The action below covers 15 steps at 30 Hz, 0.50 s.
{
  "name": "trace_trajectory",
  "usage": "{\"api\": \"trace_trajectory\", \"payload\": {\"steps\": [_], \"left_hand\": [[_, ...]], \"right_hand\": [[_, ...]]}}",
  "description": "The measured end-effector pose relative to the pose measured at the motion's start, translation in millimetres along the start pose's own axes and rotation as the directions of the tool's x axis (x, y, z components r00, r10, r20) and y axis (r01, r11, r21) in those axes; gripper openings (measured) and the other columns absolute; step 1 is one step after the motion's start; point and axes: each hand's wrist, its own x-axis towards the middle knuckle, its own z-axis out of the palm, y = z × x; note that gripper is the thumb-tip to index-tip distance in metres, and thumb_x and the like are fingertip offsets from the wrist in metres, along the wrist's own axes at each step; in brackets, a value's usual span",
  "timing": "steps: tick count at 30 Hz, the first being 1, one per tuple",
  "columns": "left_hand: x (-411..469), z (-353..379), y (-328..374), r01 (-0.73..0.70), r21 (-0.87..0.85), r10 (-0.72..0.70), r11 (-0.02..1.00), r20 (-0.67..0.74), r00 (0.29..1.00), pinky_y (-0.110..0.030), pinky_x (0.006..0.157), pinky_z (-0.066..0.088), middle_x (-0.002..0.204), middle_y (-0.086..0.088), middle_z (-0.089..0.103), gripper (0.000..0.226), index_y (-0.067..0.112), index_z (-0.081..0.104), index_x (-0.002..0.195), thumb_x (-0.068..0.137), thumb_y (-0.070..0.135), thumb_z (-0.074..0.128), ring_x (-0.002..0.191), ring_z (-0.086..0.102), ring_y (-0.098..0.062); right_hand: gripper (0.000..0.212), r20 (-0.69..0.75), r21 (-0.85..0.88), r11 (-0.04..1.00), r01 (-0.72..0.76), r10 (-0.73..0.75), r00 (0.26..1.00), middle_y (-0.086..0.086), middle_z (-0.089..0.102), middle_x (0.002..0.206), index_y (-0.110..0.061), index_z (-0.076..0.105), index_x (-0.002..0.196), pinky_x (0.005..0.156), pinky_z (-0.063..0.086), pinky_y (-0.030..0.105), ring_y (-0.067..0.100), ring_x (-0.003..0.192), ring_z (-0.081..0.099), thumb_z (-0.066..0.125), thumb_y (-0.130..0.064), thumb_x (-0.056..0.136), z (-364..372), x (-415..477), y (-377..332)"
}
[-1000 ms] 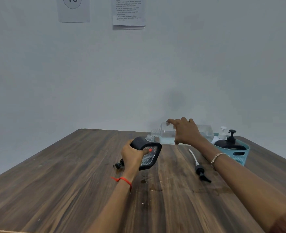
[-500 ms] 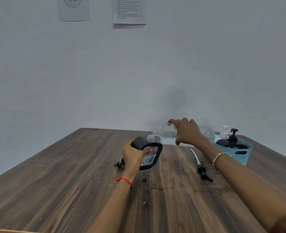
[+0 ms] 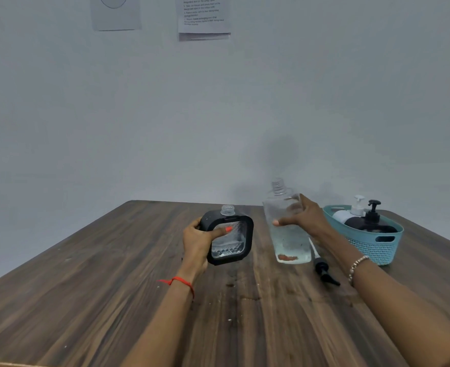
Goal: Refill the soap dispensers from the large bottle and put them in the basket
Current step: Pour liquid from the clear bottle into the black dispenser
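— So, what do we hold?
— Our left hand [image 3: 196,243] clasps the black-framed soap dispenser [image 3: 229,239], upright, neck uncapped. Our right hand [image 3: 304,217] is curled round the large clear bottle [image 3: 287,234], also upright.
— And the basket [image 3: 374,245]?
— Just right of our right hand, holding a white dispenser [image 3: 349,214] and a black dispenser [image 3: 369,225]. A pump [image 3: 323,268] lies just left of that wrist.

We see a dark wooden table [image 3: 86,300]. At its far right stands a teal basket [image 3: 377,247]; just left of that lies a black pump [image 3: 322,267], with small dark spots [image 3: 247,298] nearer us.
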Motion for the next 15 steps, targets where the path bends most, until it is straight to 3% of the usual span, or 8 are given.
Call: {"api": "trace_trajectory", "payload": {"steps": [7,13,15], "left_hand": [[6.5,-16.6,8.6,-0.002,-0.039,0.002,0.999,0.014,1.000,-0.032,0.051,0.055,0.073,-0.006,0.074,0.056,0.005,0.067,0.090,0.037,-0.001,0.085,0.064,0.071,-0.024],[15.6,-32.2,16.8,-0.041,-0.030,0.041,0.999,-0.017,0.999,-0.026,0.047,0.054,0.068,-0.002,0.074,0.042,0.007,0.066,0.086,0.052,-0.012,0.080,0.058,0.070,-0.017],[19.6,-36.9,19.8,-0.061,-0.008,0.061,0.998,-0.039,0.997,-0.025,0.048,0.054,0.072,-0.004,0.073,0.040,0.007,0.066,0.085,0.053,-0.012,0.080,0.058,0.070,-0.015]], "right_hand": [[0.052,-0.001,0.214,0.976,-0.049,0.050,0.999,-0.005,0.068,0.086,-0.025,0.061,0.087,0.048,0.050,0.013,0.000,0.063,0.068,0.088,-0.004,0.049,17.2,-2.2,25.1],[0.057,0.053,0.341,0.936,-0.087,0.074,0.996,0.015,0.068,0.097,-0.002,0.060,0.103,0.055,0.054,0.022,0.022,0.079,0.068,0.085,-0.001,0.052,24.8,0.5,38.3],[0.063,0.056,0.335,0.938,-0.088,0.073,0.996,0.019,0.065,0.107,-0.002,0.057,0.112,0.063,0.056,0.028,0.030,0.092,0.066,0.084,-0.001,0.056,24.6,3.6,41.1]]}}
